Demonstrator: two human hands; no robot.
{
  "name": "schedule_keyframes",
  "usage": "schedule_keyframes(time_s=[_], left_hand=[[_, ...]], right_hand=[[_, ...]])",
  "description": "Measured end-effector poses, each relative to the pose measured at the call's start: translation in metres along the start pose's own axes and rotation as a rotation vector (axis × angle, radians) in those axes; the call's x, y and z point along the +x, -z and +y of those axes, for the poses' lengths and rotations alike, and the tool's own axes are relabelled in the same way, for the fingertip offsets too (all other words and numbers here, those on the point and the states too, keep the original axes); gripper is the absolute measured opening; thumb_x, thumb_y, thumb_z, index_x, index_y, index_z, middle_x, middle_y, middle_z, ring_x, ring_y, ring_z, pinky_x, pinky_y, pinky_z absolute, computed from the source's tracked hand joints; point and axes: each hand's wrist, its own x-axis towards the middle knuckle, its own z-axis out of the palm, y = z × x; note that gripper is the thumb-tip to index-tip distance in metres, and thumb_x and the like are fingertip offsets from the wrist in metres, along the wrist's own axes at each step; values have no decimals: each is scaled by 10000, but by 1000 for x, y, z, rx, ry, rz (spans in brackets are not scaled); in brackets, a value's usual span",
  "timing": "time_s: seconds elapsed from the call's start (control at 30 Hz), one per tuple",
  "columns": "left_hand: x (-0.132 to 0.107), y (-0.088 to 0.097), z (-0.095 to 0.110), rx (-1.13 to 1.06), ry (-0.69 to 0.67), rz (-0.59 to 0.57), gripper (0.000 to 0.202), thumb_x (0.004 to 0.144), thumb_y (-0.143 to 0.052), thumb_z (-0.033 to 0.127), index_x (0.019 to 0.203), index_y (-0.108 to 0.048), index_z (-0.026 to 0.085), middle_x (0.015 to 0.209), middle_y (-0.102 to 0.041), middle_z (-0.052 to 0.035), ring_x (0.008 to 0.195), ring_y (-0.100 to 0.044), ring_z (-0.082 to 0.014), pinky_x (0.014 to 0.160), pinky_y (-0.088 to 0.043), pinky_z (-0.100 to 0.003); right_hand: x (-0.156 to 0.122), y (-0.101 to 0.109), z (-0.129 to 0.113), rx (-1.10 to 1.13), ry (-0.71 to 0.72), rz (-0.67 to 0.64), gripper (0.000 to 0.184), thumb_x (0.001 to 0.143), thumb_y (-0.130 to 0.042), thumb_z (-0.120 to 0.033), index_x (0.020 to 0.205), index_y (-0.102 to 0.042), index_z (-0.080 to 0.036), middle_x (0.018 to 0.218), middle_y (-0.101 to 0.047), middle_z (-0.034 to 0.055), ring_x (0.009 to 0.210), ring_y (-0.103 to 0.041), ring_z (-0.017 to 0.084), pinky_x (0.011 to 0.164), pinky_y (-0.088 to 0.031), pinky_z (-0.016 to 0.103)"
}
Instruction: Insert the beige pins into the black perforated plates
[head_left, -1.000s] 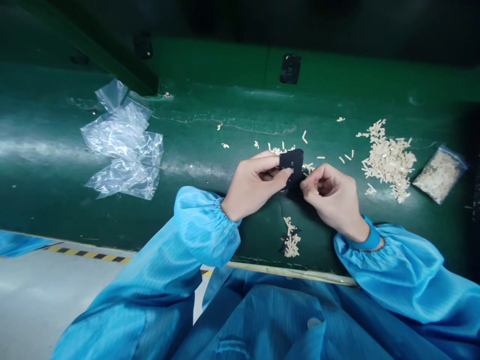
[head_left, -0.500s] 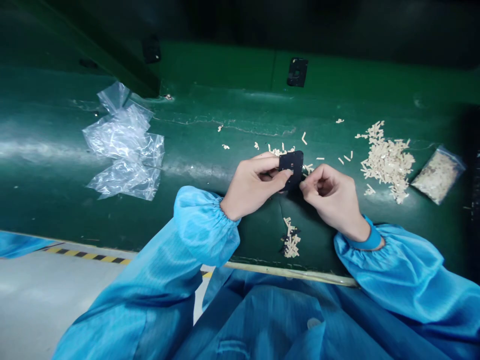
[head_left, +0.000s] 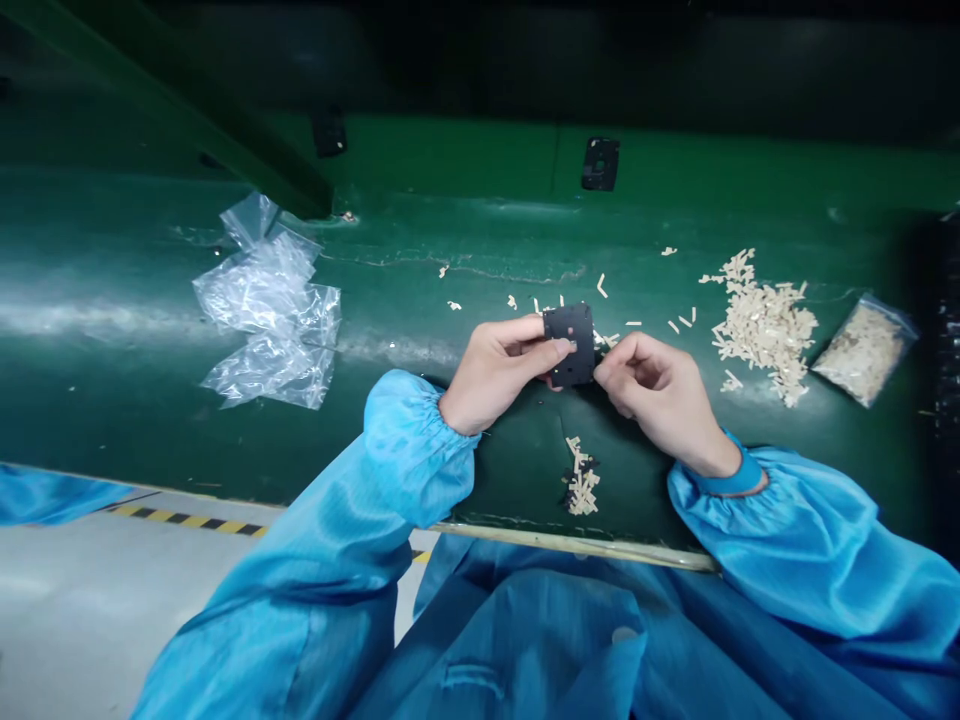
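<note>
My left hand [head_left: 499,370] pinches a small black square plate [head_left: 570,343] by its left edge, thumb and fingers closed on it, just above the green belt [head_left: 420,430]. My right hand [head_left: 656,392] is curled with its fingertips pressed together at the plate's right edge; what they hold is too small to see. Loose cream-coloured small parts [head_left: 607,337] lie scattered under and beyond the plate. A little heap of cream and dark parts [head_left: 581,480] sits nearer to me, below both hands.
A big pile of cream parts [head_left: 761,325] lies to the right, beside a clear bag filled with them [head_left: 862,350]. Several empty crumpled plastic bags [head_left: 270,315] lie to the left. A black plate [head_left: 601,163] hangs on the green back wall. A green beam [head_left: 187,120] slants at upper left.
The plate has turned a little and now faces me more squarely; my right fingertips have moved in against its right edge. The view has shifted slightly.
</note>
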Motion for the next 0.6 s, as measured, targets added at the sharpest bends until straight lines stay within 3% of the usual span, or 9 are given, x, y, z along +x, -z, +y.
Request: schedule_keyframes(time_s=[0.17, 0.6], left_hand=[[2, 1, -1, -62, 19, 69, 250, 765, -843, 401, 880, -806, 181, 735, -708, -13, 616, -599, -109, 541, -530, -233], [0, -3, -3, -82, 26, 71, 261, 746, -864, 396, 893, -819, 185, 763, -731, -10, 616, -615, -101, 558, -538, -221]], right_hand=[[1, 0, 6, 110, -28, 55, 295, 926, -696, -485, 875, -634, -201, 671, -576, -40, 446, -434, 60, 408, -289, 222], [-2, -1, 3, 172, 23, -49, 244, 900, -742, -385, 843, -619, -182, 667, -540, -43, 520, -426, 69, 465, -315, 228]])
